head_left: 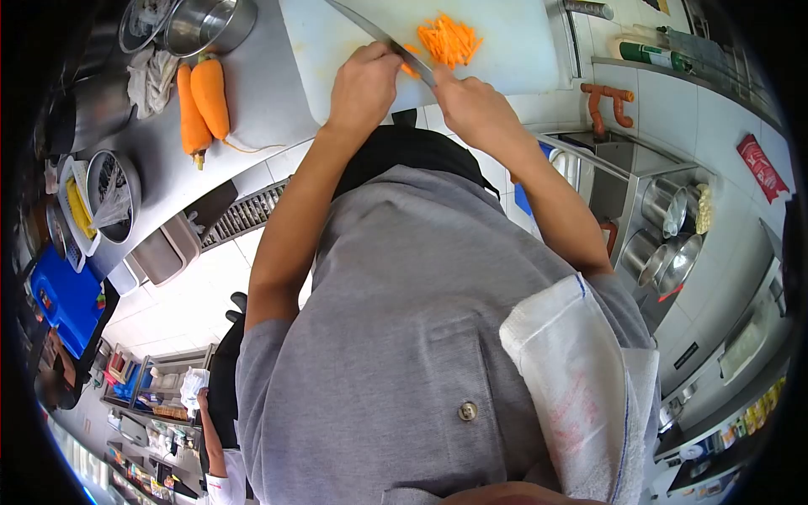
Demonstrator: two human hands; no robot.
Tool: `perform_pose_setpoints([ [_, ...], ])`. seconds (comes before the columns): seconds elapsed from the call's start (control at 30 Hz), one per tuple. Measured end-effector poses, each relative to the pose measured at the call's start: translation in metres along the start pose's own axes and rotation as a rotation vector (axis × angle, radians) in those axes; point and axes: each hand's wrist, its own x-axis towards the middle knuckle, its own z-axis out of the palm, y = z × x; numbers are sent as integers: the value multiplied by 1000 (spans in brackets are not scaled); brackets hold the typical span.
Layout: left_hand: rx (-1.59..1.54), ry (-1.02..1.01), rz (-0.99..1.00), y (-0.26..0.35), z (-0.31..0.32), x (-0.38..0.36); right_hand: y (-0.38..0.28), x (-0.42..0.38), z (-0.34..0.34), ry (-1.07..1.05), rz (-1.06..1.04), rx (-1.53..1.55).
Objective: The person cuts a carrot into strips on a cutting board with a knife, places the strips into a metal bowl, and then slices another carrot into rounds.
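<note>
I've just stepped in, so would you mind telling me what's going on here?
A person appears to be cutting carrot on a white cutting board. The right hand grips a knife, while the left hand is close beside the blade; what its fingers press on is hidden. A pile of carrot strips lies on the board, and two whole carrots lie on the steel counter to the left.

The right hand (473, 111) holds a knife (370, 29) near orange strips (449, 42) on a white board (513, 63), left hand (364, 88) beside the blade
</note>
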Motion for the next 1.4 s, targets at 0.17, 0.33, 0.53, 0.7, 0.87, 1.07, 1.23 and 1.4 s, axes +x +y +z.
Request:
perform_pose_setpoints([
  [0.17,-47,61,19,2,12,1,9,2,14,78,3,8],
  [0.33,-25,73,36,0,10,1,3,8,-2,25,-5,9],
  [0.53,-8,47,11,1,4,-3,1,8,18,37,24,57],
  [0.7,25,71,63,-3,5,-3,5,15,12,71,-22,97],
  [0.87,-292,2,-116,-6,-15,-6,10,-8,-14,158,31,119],
  [1.07,25,79,130,10,-63,52,18,-27,5,503,29,48],
  [1.23,372,-325,460,15,-37,97,15,-34,12,556,3,19],
  [1.4,450,-475,432,-6,6,127,20,-41,19,602,0,5],
])
